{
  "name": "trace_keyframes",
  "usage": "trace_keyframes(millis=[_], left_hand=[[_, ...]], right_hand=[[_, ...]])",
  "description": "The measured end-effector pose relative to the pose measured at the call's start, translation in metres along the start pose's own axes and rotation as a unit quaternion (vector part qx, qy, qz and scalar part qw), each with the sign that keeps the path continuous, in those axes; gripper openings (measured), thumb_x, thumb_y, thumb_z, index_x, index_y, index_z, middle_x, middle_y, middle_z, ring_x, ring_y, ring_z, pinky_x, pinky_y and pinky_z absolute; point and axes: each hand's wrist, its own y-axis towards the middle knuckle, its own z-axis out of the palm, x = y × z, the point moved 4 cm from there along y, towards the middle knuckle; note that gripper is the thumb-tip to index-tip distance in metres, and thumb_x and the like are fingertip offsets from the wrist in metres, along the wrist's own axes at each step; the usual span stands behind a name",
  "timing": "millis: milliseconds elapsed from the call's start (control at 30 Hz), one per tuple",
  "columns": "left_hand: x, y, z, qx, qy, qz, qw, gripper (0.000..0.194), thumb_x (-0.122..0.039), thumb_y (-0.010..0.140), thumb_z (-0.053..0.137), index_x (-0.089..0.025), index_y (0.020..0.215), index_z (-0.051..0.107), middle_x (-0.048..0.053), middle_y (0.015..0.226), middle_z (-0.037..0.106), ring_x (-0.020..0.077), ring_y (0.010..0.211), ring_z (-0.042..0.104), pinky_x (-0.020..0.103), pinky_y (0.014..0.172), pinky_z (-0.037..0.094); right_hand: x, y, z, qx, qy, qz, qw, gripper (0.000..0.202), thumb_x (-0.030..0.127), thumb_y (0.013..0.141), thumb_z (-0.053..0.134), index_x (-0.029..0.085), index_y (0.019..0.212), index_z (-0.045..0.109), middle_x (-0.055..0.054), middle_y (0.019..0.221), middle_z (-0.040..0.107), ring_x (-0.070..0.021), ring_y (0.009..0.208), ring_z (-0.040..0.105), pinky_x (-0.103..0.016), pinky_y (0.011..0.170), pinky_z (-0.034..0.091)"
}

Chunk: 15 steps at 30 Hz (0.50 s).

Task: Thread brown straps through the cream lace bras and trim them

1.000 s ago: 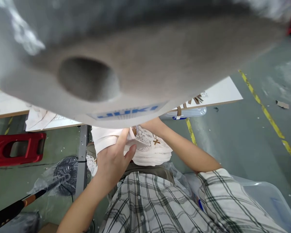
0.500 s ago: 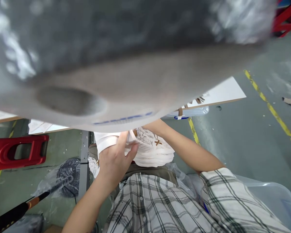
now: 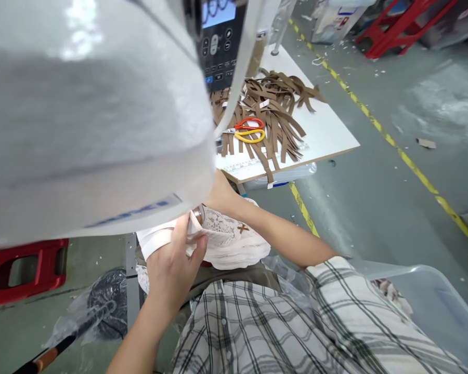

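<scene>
A white sewing machine head (image 3: 101,176) fills the upper left, close to the camera. Below its lower edge, my left hand (image 3: 175,259) pinches the edge of a white lace garment (image 3: 234,249) between thumb and fingers. The garment bears a small brown bow and hangs in folds in front of my body. My right hand (image 3: 218,189) reaches behind the machine head on the far side of the garment; its fingers are hidden, so what they hold does not show.
Brown straps (image 3: 276,114) and scissors with red and yellow handles (image 3: 249,136) lie on the white table (image 3: 331,135). A red stool (image 3: 42,270) stands at the left. A clear plastic bin (image 3: 425,291) is at the lower right, beside my sleeve.
The view has shifted, so the machine head now sits further left and the control panel, straps and scissors have come into sight. My left hand keeps its grasp on the garment.
</scene>
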Motion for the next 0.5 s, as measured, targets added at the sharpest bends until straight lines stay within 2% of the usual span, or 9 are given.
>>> trace_keyframes(millis=[233, 367, 500], left_hand=[[-0.003, -0.005, 0.003, 0.017, -0.008, -0.004, 1.000, 0.058, -0.045, 0.092, 0.059, -0.020, 0.143, 0.048, 0.002, 0.071, 0.070, 0.0167, 0.053, 0.060, 0.025, 0.049, 0.029], [0.001, -0.006, 0.004, 0.009, -0.023, -0.019, 1.000, 0.057, -0.043, 0.091, 0.062, -0.020, 0.142, 0.048, 0.003, 0.075, 0.072, 0.0161, 0.053, 0.060, 0.024, 0.049, 0.029], [-0.003, -0.005, 0.006, -0.003, -0.040, 0.014, 0.999, 0.061, -0.041, 0.091, 0.062, -0.020, 0.146, 0.044, 0.006, 0.087, 0.075, 0.0173, 0.061, 0.064, 0.024, 0.050, 0.031]], right_hand=[[-0.003, -0.001, -0.004, -0.029, 0.024, -0.011, 0.999, 0.021, 0.021, 0.083, 0.053, 0.018, 0.102, 0.060, -0.008, 0.106, 0.059, -0.0230, 0.100, 0.058, -0.036, 0.084, 0.051], [-0.002, -0.004, -0.005, -0.031, 0.038, -0.023, 0.999, 0.021, 0.025, 0.086, 0.054, 0.018, 0.104, 0.061, -0.008, 0.105, 0.060, -0.0232, 0.097, 0.058, -0.037, 0.083, 0.051], [-0.007, -0.018, -0.011, -0.068, 0.107, 0.011, 0.992, 0.029, 0.032, 0.088, 0.059, 0.020, 0.115, 0.058, -0.007, 0.112, 0.059, -0.0182, 0.089, 0.058, -0.033, 0.079, 0.052]])
